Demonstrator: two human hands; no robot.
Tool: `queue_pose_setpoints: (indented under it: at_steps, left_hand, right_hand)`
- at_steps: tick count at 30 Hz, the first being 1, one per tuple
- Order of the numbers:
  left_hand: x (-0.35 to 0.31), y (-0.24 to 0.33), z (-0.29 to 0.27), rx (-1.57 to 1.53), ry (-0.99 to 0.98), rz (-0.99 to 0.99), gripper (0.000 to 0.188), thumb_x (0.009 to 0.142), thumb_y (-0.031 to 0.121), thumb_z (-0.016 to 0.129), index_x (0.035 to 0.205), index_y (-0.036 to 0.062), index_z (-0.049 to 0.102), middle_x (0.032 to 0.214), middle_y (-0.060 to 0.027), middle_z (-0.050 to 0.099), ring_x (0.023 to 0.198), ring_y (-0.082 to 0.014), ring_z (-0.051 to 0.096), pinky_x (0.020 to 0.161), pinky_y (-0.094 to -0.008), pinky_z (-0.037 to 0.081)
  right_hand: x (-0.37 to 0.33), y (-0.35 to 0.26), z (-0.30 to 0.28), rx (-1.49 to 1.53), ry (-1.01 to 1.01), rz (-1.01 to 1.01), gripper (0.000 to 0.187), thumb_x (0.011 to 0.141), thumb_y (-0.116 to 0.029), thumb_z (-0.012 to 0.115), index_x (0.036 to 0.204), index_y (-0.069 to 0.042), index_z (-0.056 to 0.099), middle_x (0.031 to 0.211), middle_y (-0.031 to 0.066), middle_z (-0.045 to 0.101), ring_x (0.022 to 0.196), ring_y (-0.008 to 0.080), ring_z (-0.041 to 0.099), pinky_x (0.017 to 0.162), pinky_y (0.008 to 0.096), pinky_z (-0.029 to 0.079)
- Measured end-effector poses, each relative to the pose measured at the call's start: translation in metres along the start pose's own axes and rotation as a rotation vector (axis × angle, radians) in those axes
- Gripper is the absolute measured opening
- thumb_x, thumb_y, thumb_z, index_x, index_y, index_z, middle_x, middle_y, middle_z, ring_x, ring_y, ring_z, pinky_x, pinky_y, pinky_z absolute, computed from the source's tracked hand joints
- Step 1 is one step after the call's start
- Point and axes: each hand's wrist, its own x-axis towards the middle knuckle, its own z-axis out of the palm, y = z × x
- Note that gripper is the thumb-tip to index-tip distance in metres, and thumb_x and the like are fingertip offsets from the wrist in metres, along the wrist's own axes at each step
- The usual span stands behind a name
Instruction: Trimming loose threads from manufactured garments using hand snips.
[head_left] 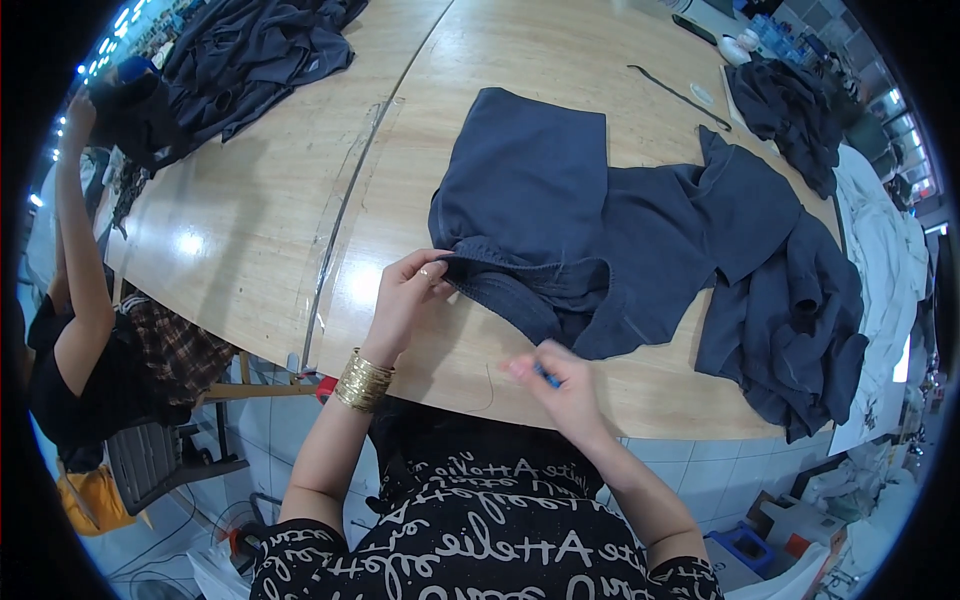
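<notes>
Navy garment (530,165) lay on the bench (250,215) beyond the fingers, its gathered edge (500,258) pinched tight in the left hand (405,288); blurred fingers of the right hand (568,388) curled around a small blue tool (546,376). One thread (489,388), apparently already detached, lay just left of these; what work was left couldn't be told

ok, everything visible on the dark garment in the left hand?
The garment is dark blue-grey, smooth and woven-looking, with a stitched, gathered band around its opening. It lies partly folded on the pale wooden table, opening on the near side; the left hand pinches the band's left end. Where it ends rightward is unclear.
</notes>
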Motion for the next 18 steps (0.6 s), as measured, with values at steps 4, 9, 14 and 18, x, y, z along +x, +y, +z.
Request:
queue_pose_setpoints:
  at_steps: [4,9,14,18]
  left_hand:
    - [-0.006,0.003,0.012,-0.127,0.015,0.021,0.018,0.092,0.011,0.056,0.107,0.0040,0.064,0.091,0.0012,0.062,0.083,-0.0043,0.057,0.079,-0.0217,0.049]
    - [-0.005,0.012,0.031,-0.377,-0.249,-0.008,0.017,0.094,0.009,0.051,0.107,0.0033,0.060,0.100,-0.0002,0.063,0.093,-0.0074,0.057,0.088,-0.0256,0.046]
    - [-0.008,0.016,0.043,-0.455,-0.418,-0.059,0.023,0.090,0.005,0.052,0.112,0.0025,0.057,0.106,-0.0027,0.062,0.098,-0.0104,0.058,0.090,-0.0273,0.045]
    - [-0.009,0.013,0.049,-0.383,-0.547,-0.020,0.043,0.078,-0.005,0.054,0.121,-0.0012,0.053,0.112,-0.0063,0.062,0.103,-0.0117,0.059,0.091,-0.0256,0.045]
  right_hand:
    - [0.038,-0.039,-0.017,-0.170,0.411,-0.288,0.017,0.081,-0.003,0.068,0.098,-0.003,0.069,0.092,0.0057,0.058,0.072,0.0116,0.054,0.065,0.0254,0.045]
    - [0.074,-0.026,-0.050,-0.292,0.223,-0.006,0.023,0.081,-0.018,0.072,0.090,0.001,0.063,0.078,0.0040,0.061,0.067,0.0132,0.055,0.067,0.0252,0.045]
    - [0.077,-0.034,-0.088,0.413,0.260,0.151,0.013,0.087,-0.016,0.068,0.082,-0.004,0.065,0.074,-0.0035,0.062,0.067,0.0026,0.053,0.063,0.0182,0.041]
    - [0.078,-0.027,-0.105,0.480,0.335,0.206,0.009,0.087,-0.014,0.067,0.084,-0.006,0.065,0.076,-0.0015,0.065,0.066,0.0042,0.057,0.064,0.0180,0.043]
